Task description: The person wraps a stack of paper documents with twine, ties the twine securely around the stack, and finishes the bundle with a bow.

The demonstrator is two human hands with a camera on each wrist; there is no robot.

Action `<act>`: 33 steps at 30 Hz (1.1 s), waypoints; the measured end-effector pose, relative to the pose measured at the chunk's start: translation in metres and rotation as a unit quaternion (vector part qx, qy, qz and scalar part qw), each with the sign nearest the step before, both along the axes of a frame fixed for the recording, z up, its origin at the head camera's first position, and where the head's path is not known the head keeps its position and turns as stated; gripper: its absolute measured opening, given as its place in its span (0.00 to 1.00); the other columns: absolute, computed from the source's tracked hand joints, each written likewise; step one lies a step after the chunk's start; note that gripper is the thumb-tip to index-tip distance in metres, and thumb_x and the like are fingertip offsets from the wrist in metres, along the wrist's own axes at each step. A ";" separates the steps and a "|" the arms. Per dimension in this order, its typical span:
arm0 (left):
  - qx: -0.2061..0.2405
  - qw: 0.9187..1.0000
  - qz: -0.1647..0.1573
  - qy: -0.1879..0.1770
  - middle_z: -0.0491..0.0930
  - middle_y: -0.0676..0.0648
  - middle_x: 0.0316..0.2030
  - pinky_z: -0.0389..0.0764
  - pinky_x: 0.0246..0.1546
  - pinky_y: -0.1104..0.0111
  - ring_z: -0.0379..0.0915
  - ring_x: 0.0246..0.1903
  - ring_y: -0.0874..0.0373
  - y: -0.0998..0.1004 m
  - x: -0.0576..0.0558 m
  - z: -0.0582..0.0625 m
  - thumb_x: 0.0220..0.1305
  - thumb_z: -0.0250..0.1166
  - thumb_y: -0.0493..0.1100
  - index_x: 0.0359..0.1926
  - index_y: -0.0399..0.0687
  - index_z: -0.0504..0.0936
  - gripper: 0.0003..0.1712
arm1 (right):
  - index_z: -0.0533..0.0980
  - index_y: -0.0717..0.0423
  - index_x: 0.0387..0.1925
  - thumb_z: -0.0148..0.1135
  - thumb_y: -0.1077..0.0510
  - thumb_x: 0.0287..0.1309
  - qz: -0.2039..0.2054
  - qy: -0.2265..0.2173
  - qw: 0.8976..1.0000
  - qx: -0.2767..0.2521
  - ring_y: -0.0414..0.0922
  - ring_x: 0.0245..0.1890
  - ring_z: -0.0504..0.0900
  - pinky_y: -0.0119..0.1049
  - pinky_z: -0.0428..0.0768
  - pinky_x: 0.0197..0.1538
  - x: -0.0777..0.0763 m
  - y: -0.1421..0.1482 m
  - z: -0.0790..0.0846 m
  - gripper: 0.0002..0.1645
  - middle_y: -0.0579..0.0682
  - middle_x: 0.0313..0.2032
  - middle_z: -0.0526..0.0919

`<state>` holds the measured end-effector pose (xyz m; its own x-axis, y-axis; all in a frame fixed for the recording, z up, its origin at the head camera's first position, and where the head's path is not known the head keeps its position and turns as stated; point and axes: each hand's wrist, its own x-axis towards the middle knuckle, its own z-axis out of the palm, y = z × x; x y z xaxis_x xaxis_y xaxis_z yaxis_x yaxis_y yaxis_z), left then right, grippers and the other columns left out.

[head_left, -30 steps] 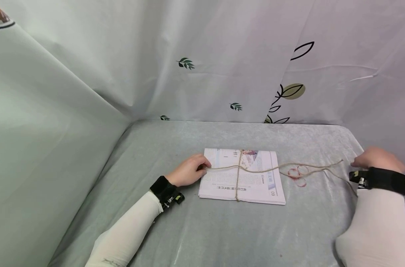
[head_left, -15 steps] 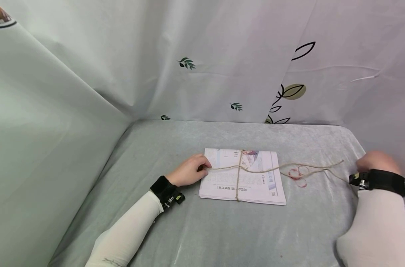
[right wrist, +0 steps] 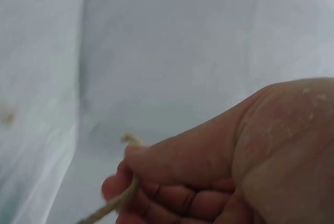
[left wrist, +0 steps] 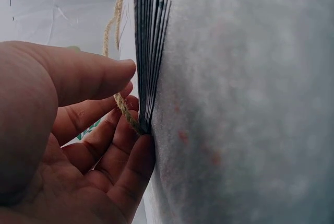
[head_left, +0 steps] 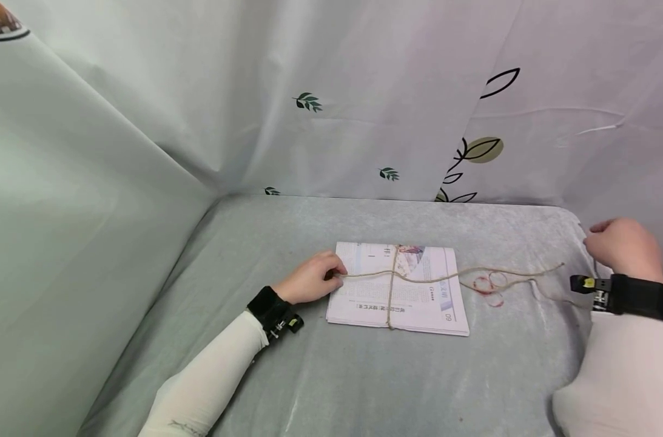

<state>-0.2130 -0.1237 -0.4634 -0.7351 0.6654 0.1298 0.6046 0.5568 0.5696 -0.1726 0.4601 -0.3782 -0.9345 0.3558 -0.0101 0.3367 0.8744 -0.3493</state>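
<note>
A folded newspaper stack (head_left: 364, 297) lies flat, with twine (head_left: 429, 281) crossing its top both lengthwise and crosswise. My left hand (head_left: 307, 279) is at the stack's left edge, its bent fingers and thumb around the lengthwise twine. In the left wrist view, the twine (left wrist: 121, 104) passes among those fingers and bends over the layered paper edge. Far to the right, my right hand (head_left: 626, 246) pinches a twine end between thumb and fingers; in the right wrist view, a short tip of that twine (right wrist: 130, 139) sticks out past the thumb.
A grey cloth covers the table (head_left: 397, 388), with red marks (head_left: 489, 285) right of the stack. Another loose twine end (head_left: 557, 266) lies near the table's right side. White curtains (head_left: 336, 139) with leaf prints rise behind and at the left.
My right hand has moved farther from me, lifting the pinched twine end near the table's right edge. The left hand and the newspaper stack stay where they were.
</note>
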 end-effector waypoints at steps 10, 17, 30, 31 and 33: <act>0.009 1.000 -0.007 0.001 0.82 0.47 0.46 0.79 0.53 0.57 0.75 0.46 0.54 0.000 -0.001 -0.001 0.73 0.70 0.34 0.48 0.43 0.88 0.06 | 0.86 0.66 0.57 0.62 0.53 0.81 0.136 0.119 0.981 -0.072 0.33 0.30 0.79 0.34 0.73 0.32 -0.016 -0.052 0.007 0.20 0.60 0.37 0.91; 0.007 1.000 0.000 -0.019 0.83 0.46 0.47 0.79 0.54 0.60 0.76 0.48 0.54 -0.001 -0.001 0.003 0.78 0.70 0.38 0.51 0.43 0.88 0.06 | 0.89 0.56 0.56 0.70 0.52 0.78 0.221 0.145 0.956 -0.126 0.28 0.37 0.81 0.27 0.75 0.39 -0.026 -0.123 -0.003 0.15 0.57 0.46 0.93; 0.093 0.996 0.002 -0.011 0.85 0.50 0.49 0.83 0.49 0.63 0.81 0.47 0.58 0.013 0.013 0.018 0.82 0.68 0.41 0.61 0.38 0.85 0.15 | 0.90 0.54 0.45 0.75 0.62 0.73 0.344 0.112 0.909 -0.209 0.45 0.40 0.85 0.34 0.79 0.43 -0.009 -0.231 -0.027 0.03 0.46 0.42 0.91; 0.098 0.995 -0.005 -0.005 0.85 0.50 0.49 0.84 0.48 0.63 0.81 0.47 0.58 0.016 0.014 0.019 0.82 0.68 0.41 0.61 0.37 0.85 0.15 | 0.90 0.54 0.44 0.75 0.63 0.72 0.356 0.110 0.902 -0.217 0.44 0.40 0.85 0.34 0.79 0.43 -0.008 -0.236 -0.030 0.03 0.46 0.41 0.91; 0.099 0.995 -0.013 0.002 0.86 0.50 0.48 0.83 0.48 0.65 0.82 0.46 0.58 0.020 0.017 0.018 0.81 0.69 0.41 0.61 0.36 0.85 0.16 | 0.89 0.52 0.42 0.76 0.63 0.71 0.378 0.105 0.890 -0.232 0.42 0.38 0.84 0.34 0.80 0.41 -0.007 -0.246 -0.037 0.04 0.44 0.39 0.90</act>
